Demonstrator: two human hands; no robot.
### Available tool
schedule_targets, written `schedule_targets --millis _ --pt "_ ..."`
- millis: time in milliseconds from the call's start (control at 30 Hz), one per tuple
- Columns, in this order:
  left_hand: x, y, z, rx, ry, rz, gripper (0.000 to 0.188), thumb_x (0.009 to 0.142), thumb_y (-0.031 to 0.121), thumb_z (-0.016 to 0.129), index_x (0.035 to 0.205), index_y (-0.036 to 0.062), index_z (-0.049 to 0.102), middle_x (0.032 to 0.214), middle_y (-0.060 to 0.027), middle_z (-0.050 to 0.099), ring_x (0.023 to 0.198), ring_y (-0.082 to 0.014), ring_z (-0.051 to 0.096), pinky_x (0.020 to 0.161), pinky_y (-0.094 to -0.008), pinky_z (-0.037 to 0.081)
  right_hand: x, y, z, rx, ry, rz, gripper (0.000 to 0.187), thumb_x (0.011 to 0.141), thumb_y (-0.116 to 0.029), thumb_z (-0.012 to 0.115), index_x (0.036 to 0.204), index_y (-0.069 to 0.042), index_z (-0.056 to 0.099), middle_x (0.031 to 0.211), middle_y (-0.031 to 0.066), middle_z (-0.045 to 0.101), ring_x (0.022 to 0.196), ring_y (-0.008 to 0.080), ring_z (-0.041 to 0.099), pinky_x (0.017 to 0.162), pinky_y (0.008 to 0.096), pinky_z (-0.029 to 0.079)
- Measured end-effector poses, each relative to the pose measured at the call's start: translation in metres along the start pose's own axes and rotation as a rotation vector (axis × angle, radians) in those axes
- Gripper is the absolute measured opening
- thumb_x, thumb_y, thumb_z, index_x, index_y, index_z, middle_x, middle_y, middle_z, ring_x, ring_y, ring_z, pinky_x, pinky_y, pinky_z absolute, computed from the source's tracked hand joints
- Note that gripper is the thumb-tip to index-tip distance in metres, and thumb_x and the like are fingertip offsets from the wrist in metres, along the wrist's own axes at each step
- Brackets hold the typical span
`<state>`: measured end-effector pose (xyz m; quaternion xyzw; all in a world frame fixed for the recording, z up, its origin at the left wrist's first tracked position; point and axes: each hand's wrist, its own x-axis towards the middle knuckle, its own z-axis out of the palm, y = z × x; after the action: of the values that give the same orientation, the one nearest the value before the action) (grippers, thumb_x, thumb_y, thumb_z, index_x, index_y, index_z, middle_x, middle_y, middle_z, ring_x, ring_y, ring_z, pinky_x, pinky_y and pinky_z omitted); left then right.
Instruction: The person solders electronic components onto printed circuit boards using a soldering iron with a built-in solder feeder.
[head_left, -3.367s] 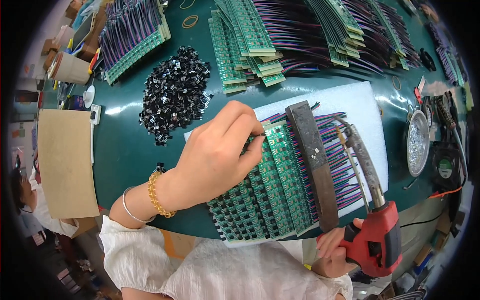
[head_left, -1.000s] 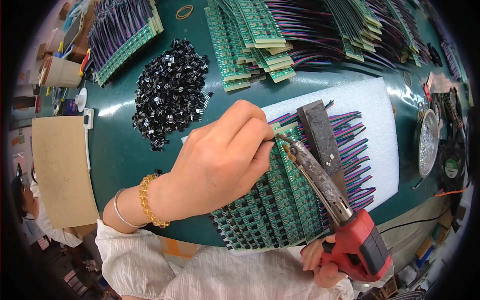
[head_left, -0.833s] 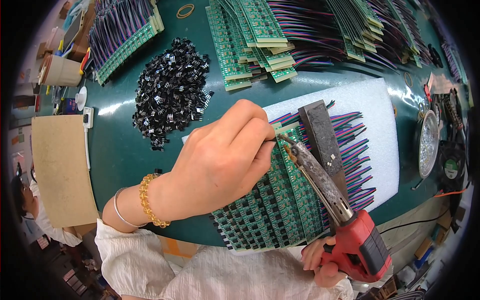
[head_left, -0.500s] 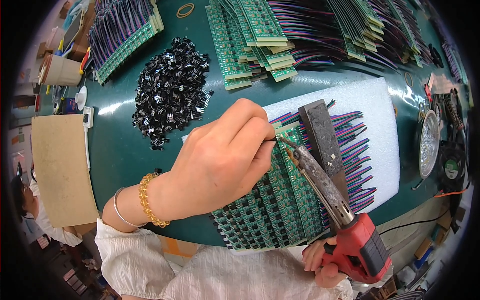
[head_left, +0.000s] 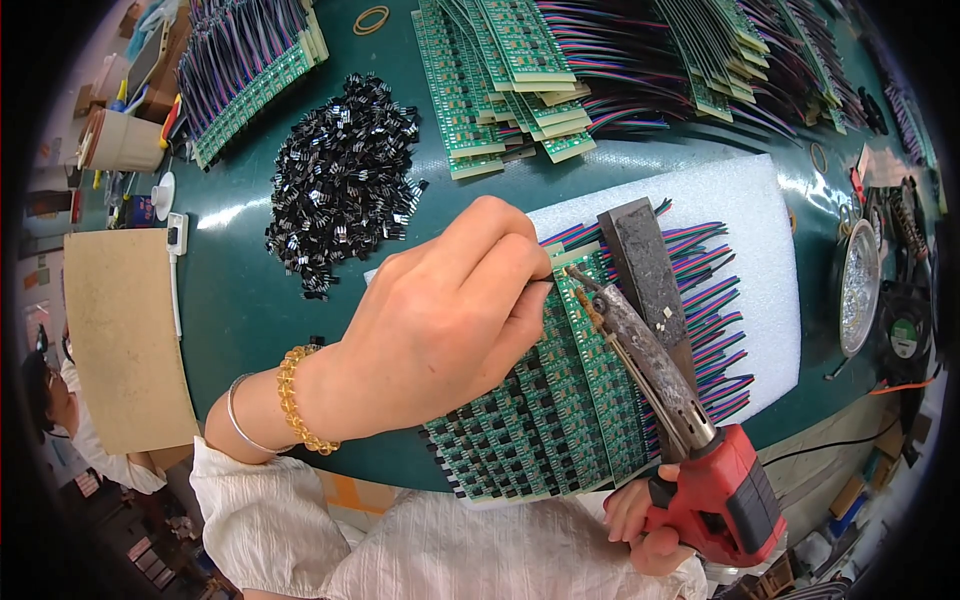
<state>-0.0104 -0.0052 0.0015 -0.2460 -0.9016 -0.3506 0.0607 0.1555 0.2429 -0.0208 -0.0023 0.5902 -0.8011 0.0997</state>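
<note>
My left hand point(head_left: 450, 310) is closed in a pinch at the far left edge of a green circuit board point(head_left: 610, 400); what its fingers hold is hidden behind them. Under that hand, rows of boards carry small black connectors point(head_left: 490, 425). Fingers wrapped round its red handle, my right hand point(head_left: 640, 525) grips a soldering gun point(head_left: 725, 495). Its tip meets or hovers just over the board's far end, right beside my left fingertips; contact cannot be told. A dark metal bar point(head_left: 645, 280) lies across the boards' right side, with coloured wires point(head_left: 715, 320) sticking out past it.
White foam point(head_left: 765, 250) lies beneath the boards on a green table point(head_left: 240, 300). A heap of black connectors point(head_left: 345, 180) sits beyond my left hand. Wired boards point(head_left: 500, 90) are stacked at the back. At right are a metal dish point(head_left: 858, 290) and a fan point(head_left: 905, 330).
The soldering gun's barrel has shifted slightly to the right, and its tip sits a little farther up the board. My left hand stays in place.
</note>
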Motion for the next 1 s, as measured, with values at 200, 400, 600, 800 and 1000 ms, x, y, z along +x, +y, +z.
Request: schedule_targets --millis 200,400,600,800,1000 --pt "0.000 0.000 0.000 -0.002 -0.002 0.000 0.017 0.074 -0.007 0.070 0.087 0.0007 0.062 0.092 -0.0051 0.059 0.053 -0.0059 0.048 0.045 -0.0209 0.041 0.002 -0.003 -0.001 -0.020 -0.036 0.019 0.082 0.081 -0.052 0.071 0.133 0.001 0.037 0.052 0.0029 0.054 0.044 0.0195 0.056 0.046 0.0333 0.044" --pt "0.000 0.000 0.000 -0.002 -0.002 -0.001 0.017 0.074 -0.007 0.070 0.087 0.0005 0.062 0.093 -0.0053 0.059 0.053 -0.0064 0.048 0.045 -0.0213 0.041 0.003 -0.002 0.003 0.002 -0.019 0.027 0.078 0.081 -0.053 0.071 0.128 -0.001 0.039 0.051 0.0025 0.052 0.042 0.0190 0.054 0.046 0.0330 0.043" --pt "0.001 0.000 0.000 0.009 0.005 0.012 0.017 0.074 -0.007 0.070 0.087 0.0005 0.062 0.092 -0.0053 0.059 0.053 -0.0067 0.049 0.045 -0.0214 0.041 -0.028 0.022 -0.010 0.089 0.160 0.027 0.076 0.083 -0.055 0.067 0.128 -0.002 0.039 0.051 0.0021 0.052 0.042 0.0187 0.053 0.046 0.0324 0.044" --pt "0.002 0.000 0.000 0.012 0.019 0.034 0.016 0.074 -0.007 0.071 0.086 0.0005 0.062 0.091 -0.0051 0.059 0.052 -0.0066 0.049 0.045 -0.0215 0.041 -0.019 0.013 -0.005 0.087 0.147 0.034 0.075 0.084 -0.057 0.065 0.129 -0.003 0.037 0.050 0.0016 0.050 0.041 0.0181 0.053 0.045 0.0318 0.043" --pt "0.002 0.001 0.000 0.001 0.013 0.054 0.016 0.075 -0.006 0.070 0.086 0.0009 0.061 0.092 -0.0052 0.059 0.053 -0.0067 0.049 0.046 -0.0218 0.041 -0.019 0.014 -0.003 0.027 0.095 -0.084 0.075 0.086 -0.058 0.062 0.130 -0.003 0.035 0.050 0.0011 0.049 0.040 0.0165 0.051 0.044 0.0310 0.043"
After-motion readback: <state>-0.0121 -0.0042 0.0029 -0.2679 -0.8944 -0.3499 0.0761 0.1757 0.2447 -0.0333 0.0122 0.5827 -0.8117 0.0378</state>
